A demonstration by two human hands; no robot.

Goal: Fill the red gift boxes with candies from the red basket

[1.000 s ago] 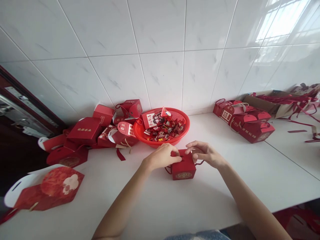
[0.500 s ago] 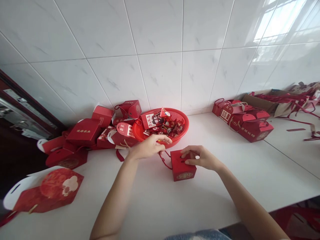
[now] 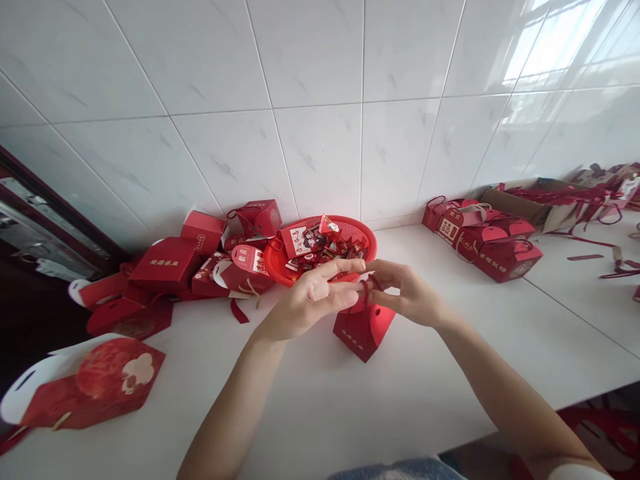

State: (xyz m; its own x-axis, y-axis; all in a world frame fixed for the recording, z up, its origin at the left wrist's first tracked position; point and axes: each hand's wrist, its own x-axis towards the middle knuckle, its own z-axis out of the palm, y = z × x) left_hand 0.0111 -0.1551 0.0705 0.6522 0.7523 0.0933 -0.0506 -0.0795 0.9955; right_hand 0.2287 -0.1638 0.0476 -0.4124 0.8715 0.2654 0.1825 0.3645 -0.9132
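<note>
A small red gift box (image 3: 363,330) with gold lettering is just in front of me, turned with a corner towards me. Its red cord (image 3: 367,285) shows above the top, between my two hands. My left hand (image 3: 317,297) reaches in from the left, its thumb and fingers closed at the cord. From the right, my right hand (image 3: 407,293) has its fingers at the same cord, close over the box's top. The two sets of fingertips nearly meet. Fingers hide part of the box top, and I cannot tell whether its base touches the table.
Behind the hands stands a red plastic basket (image 3: 371,250) of wrapped sweets. Several red boxes (image 3: 163,263) are heaped at the left, and one patterned box (image 3: 107,380) lies nearer. More boxes (image 3: 500,257) stand right, beside a carton (image 3: 520,207) of ribbons. A tiled wall (image 3: 320,153) rises behind.
The box has turned, so a lettered side now faces front-left. My left hand has moved right and both hands have come together over the box at its cord.
</note>
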